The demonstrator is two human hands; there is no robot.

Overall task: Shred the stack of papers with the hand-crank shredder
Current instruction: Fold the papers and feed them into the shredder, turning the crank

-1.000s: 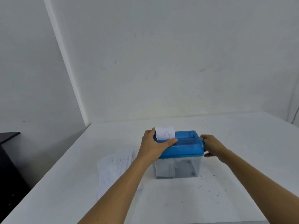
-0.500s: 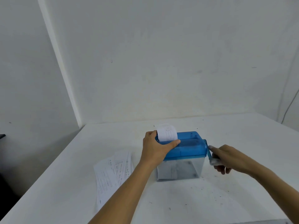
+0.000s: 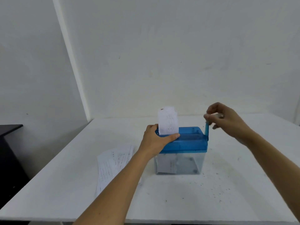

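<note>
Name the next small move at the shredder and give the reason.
Probably the right hand, which pinches the crank at its top, should swing it from upright through a full turn while the left hand braces the shredder lid. Much of the sheet stands above the slot, not yet shredded, and more papers lie on the table.

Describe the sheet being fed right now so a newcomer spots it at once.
On the white table stands a hand-crank shredder with a blue lid over a clear bin. The sheet pokes upright from the lid's left end, beside the left hand gripping the lid. Unlike the stack of papers lying flat left of the shredder, it stands vertical.
</note>
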